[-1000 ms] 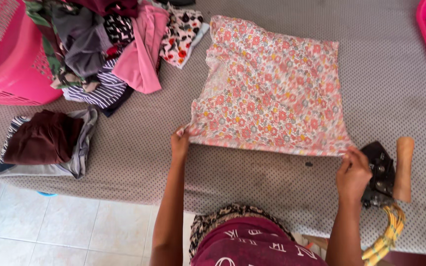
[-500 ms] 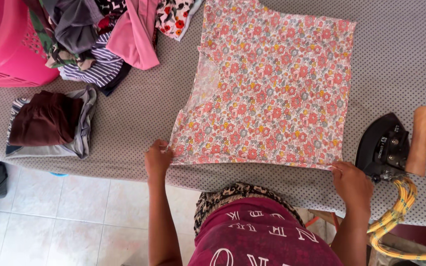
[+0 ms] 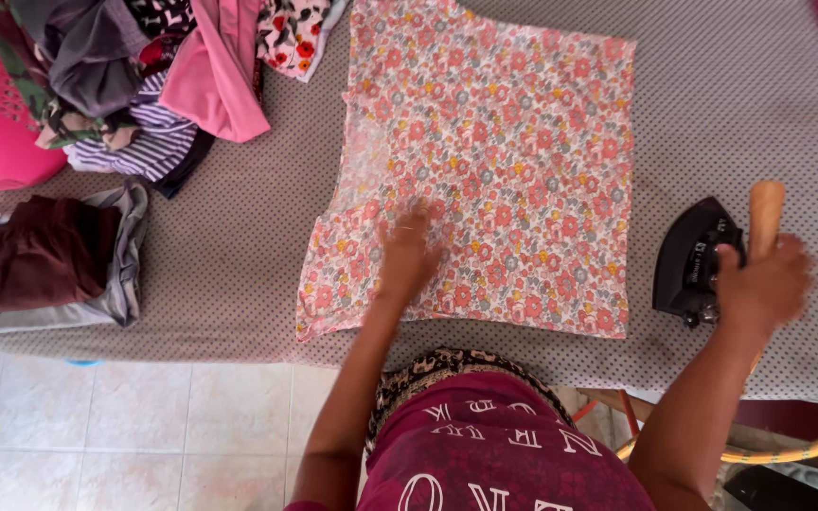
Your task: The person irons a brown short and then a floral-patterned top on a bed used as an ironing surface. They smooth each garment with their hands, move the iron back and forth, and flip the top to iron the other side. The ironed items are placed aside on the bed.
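The floral cloth (image 3: 489,170) lies spread flat on the dotted grey table (image 3: 239,246). The left hand (image 3: 409,248) rests on the cloth's near left part, fingers spread, gripping nothing. Just right of the cloth, the right hand (image 3: 762,284) is closed round the wooden handle of the black iron (image 3: 698,257). Left of the cloth sits a heap of clothes (image 3: 144,76).

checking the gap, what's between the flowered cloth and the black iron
Nothing: in the head view only bare dotted grey table cover lies between the flowered cloth and the iron, which the right hand grips.
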